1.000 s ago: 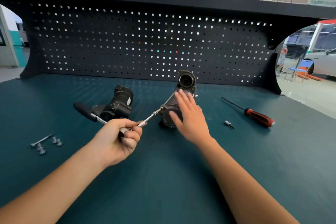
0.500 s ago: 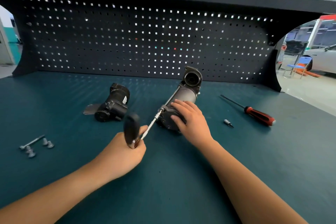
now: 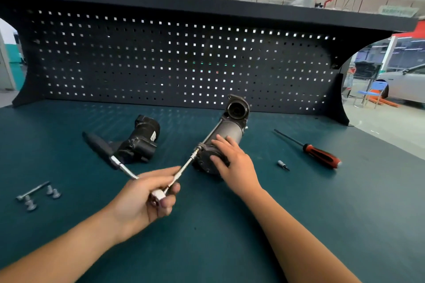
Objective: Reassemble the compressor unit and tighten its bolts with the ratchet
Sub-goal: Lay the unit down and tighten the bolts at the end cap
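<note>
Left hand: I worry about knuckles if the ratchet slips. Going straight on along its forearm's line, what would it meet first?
The left hand would likely meet the round near end of the compressor first, where the ratchet is seated; the right hand rests on it just beyond. Depth is uncertain.

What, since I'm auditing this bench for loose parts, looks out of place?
Nothing looks damaged or spilled. Bolts lie loose at far left, a bit lies alone beside the screwdriver, and a black housing sits apart.
</note>
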Motion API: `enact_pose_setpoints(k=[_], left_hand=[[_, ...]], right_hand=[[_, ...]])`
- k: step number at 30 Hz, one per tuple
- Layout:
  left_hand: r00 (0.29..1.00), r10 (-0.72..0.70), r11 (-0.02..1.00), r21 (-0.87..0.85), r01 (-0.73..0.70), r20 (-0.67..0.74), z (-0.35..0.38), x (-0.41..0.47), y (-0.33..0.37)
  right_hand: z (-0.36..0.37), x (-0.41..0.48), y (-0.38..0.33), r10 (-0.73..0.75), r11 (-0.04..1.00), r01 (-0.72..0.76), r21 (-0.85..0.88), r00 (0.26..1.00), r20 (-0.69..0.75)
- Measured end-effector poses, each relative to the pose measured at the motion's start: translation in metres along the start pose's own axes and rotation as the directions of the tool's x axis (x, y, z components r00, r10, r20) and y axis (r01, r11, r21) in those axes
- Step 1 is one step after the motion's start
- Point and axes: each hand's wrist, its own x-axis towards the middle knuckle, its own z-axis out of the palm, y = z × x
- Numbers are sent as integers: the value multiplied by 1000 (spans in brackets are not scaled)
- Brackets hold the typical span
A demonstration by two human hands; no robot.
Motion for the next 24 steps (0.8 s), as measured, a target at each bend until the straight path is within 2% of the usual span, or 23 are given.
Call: enact_pose_setpoints(k=[1,2,3,4,8,11,14,18,21,24], left_hand=[[996,-76,945,-317,85,42,0,1,3],[991,-100,838,-529,131,88,-1,1,4],[990,-90,757,-639,141,112,-1,1,5],[990,-72,725,-675,136,122,-1,0,5],[968,21,817,-563,128,250,6,-7,2],[954,23,816,-558,154,298,7,-8,2],[957,9,795,-582,169,289,13,-10,-2],[976,-96,910,-381,166,195,11,-8,-2],[983,-143,944,-281,170,116,4,-4,4],[989,-123,962,-235,140,84,5,-4,4]], right_hand=[[0,0,0,6,1000,-6,6,1000,0],[0,-1,1,13,1000,-13,15,1000,-2],[0,-1,1,19,999,-19,27,1000,-3],[1,-2,1,24,999,-24,42,1000,-5],[1,-2,1,33,997,-31,71,999,-16],[1,-2,0,37,998,-36,54,999,-28],[1,-2,0,48,998,-47,51,998,-27],[1,-2,0,45,998,-44,46,999,-20],[1,-2,0,39,999,-39,36,999,-22],[0,-2,0,34,999,-33,25,999,-22]])
